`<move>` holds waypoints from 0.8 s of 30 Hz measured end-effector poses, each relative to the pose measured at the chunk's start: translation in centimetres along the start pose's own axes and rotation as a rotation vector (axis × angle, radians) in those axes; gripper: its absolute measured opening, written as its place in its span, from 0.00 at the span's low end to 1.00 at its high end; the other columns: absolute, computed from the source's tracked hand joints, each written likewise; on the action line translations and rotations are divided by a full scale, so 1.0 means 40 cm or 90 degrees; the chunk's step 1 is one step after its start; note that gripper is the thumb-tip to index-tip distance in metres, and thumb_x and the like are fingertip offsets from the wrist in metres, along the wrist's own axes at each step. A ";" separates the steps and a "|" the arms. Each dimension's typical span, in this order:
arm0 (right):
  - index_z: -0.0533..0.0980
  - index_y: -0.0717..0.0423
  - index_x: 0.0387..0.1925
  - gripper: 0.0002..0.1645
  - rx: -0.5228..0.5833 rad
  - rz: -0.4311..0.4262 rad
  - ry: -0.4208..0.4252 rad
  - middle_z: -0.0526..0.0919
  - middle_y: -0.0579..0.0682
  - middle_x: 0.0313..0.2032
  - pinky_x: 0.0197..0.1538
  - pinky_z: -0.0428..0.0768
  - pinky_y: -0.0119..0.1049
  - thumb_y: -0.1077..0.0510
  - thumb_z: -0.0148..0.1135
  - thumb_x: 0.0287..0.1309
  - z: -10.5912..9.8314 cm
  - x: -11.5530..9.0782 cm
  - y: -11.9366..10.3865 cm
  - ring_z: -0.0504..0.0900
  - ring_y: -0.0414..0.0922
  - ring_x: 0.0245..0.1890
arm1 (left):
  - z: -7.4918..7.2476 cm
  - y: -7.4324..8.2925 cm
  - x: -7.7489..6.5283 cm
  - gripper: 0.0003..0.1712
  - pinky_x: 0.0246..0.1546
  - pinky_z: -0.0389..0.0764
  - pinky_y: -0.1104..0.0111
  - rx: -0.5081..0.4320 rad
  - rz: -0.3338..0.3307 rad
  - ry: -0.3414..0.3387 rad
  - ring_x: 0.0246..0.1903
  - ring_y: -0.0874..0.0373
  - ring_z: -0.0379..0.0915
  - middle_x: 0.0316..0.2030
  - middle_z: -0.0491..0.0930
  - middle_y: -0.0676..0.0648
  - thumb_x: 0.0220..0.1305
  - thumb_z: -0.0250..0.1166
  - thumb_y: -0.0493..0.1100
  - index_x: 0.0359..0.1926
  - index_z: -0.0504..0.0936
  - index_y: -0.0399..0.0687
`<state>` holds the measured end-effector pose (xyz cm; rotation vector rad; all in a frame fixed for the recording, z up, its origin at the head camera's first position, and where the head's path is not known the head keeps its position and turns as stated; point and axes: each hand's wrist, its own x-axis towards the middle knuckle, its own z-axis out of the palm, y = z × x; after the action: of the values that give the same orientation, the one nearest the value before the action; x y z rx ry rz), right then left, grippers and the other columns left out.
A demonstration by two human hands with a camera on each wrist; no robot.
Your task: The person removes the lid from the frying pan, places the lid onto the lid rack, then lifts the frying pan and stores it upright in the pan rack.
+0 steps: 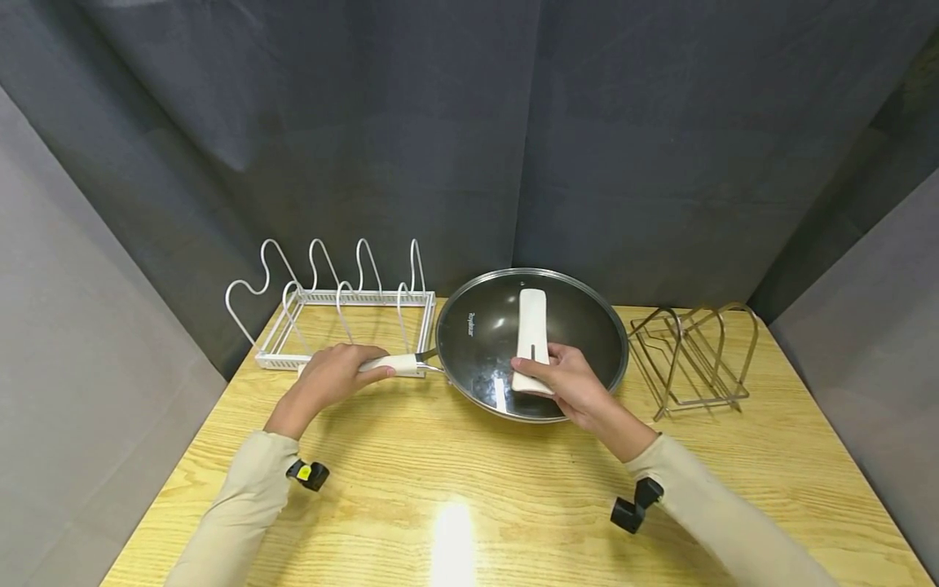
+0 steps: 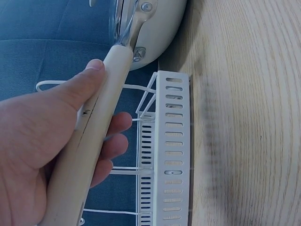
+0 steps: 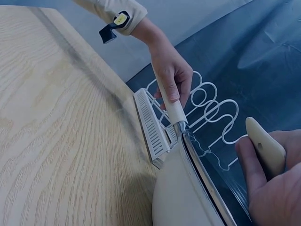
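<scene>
To the right of the white rack, a pan is held at its handle by the left hand and its lid at the long grip by the right hand, and the lid could be dislodged by uneven tilting.

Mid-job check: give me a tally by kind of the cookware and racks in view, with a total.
Pan: 1
Lid: 1
Racks: 2, a white rack and a metal rack
Total: 4
</scene>
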<state>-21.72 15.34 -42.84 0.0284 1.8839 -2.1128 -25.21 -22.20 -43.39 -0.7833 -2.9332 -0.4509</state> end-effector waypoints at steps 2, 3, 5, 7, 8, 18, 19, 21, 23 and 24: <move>0.62 0.75 0.66 0.36 0.004 0.002 0.000 0.84 0.59 0.47 0.44 0.86 0.34 0.62 0.67 0.66 0.003 0.001 0.000 0.89 0.43 0.38 | 0.001 -0.001 -0.001 0.22 0.38 0.81 0.54 0.002 0.001 0.002 0.35 0.54 0.85 0.42 0.88 0.53 0.70 0.64 0.62 0.52 0.87 0.54; 0.62 0.75 0.66 0.35 0.007 0.002 -0.001 0.84 0.60 0.47 0.45 0.86 0.35 0.62 0.67 0.66 0.004 0.000 -0.001 0.89 0.44 0.38 | 0.001 -0.001 -0.001 0.22 0.38 0.81 0.54 0.002 0.001 0.002 0.35 0.54 0.85 0.41 0.88 0.53 0.70 0.64 0.62 0.52 0.87 0.54; 0.62 0.75 0.65 0.34 0.019 0.001 -0.002 0.84 0.61 0.47 0.45 0.86 0.37 0.62 0.67 0.66 0.006 -0.001 -0.002 0.89 0.45 0.38 | 0.001 -0.002 -0.001 0.22 0.38 0.81 0.54 0.002 0.002 0.004 0.35 0.54 0.84 0.41 0.88 0.53 0.70 0.64 0.62 0.52 0.87 0.54; 0.62 0.74 0.65 0.34 0.031 0.000 -0.006 0.84 0.61 0.47 0.44 0.86 0.38 0.63 0.66 0.67 0.006 -0.002 -0.003 0.90 0.46 0.38 | 0.001 -0.003 -0.001 0.22 0.38 0.81 0.54 0.002 0.003 0.006 0.34 0.55 0.84 0.40 0.88 0.54 0.69 0.64 0.62 0.52 0.87 0.54; 0.62 0.75 0.66 0.34 0.035 -0.001 -0.008 0.84 0.61 0.47 0.44 0.86 0.38 0.63 0.66 0.67 0.006 -0.003 -0.003 0.90 0.47 0.38 | 0.001 -0.003 -0.001 0.21 0.37 0.81 0.54 0.002 0.002 0.006 0.34 0.55 0.84 0.40 0.88 0.54 0.69 0.64 0.62 0.52 0.87 0.55; 0.64 0.75 0.65 0.31 0.047 -0.012 0.018 0.86 0.58 0.47 0.42 0.87 0.38 0.64 0.64 0.68 0.008 -0.003 0.004 0.90 0.46 0.36 | 0.000 -0.003 0.000 0.21 0.37 0.81 0.55 -0.001 0.001 0.005 0.34 0.55 0.84 0.41 0.89 0.53 0.69 0.64 0.61 0.52 0.88 0.55; 0.65 0.74 0.65 0.30 0.048 -0.011 0.025 0.87 0.58 0.46 0.42 0.87 0.38 0.64 0.64 0.68 0.008 -0.002 0.005 0.90 0.46 0.36 | 0.000 -0.002 -0.001 0.21 0.37 0.81 0.54 -0.001 0.002 0.005 0.34 0.55 0.84 0.41 0.89 0.53 0.69 0.65 0.61 0.52 0.88 0.55; 0.65 0.75 0.65 0.31 0.049 -0.011 0.030 0.87 0.57 0.46 0.42 0.87 0.38 0.64 0.65 0.68 0.009 -0.001 0.007 0.90 0.46 0.36 | 0.000 -0.002 -0.001 0.21 0.37 0.81 0.54 -0.002 0.002 0.005 0.35 0.55 0.85 0.41 0.89 0.53 0.69 0.65 0.61 0.52 0.88 0.56; 0.65 0.75 0.64 0.31 0.052 -0.011 0.035 0.87 0.56 0.45 0.42 0.87 0.39 0.64 0.65 0.67 0.010 0.000 0.008 0.90 0.46 0.36 | 0.000 -0.001 -0.001 0.21 0.37 0.81 0.54 -0.002 0.002 0.004 0.35 0.55 0.85 0.41 0.89 0.54 0.69 0.64 0.61 0.52 0.88 0.56; 0.65 0.75 0.64 0.31 0.053 -0.012 0.035 0.87 0.56 0.44 0.42 0.87 0.39 0.64 0.65 0.67 0.010 -0.001 0.008 0.90 0.46 0.36 | 0.000 -0.002 -0.001 0.21 0.37 0.81 0.54 -0.001 0.002 0.004 0.34 0.55 0.85 0.41 0.89 0.54 0.69 0.64 0.62 0.52 0.88 0.56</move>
<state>-21.54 14.93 -43.10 0.0876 1.8318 -2.2240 -25.22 -22.28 -43.41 -0.7855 -2.9257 -0.4554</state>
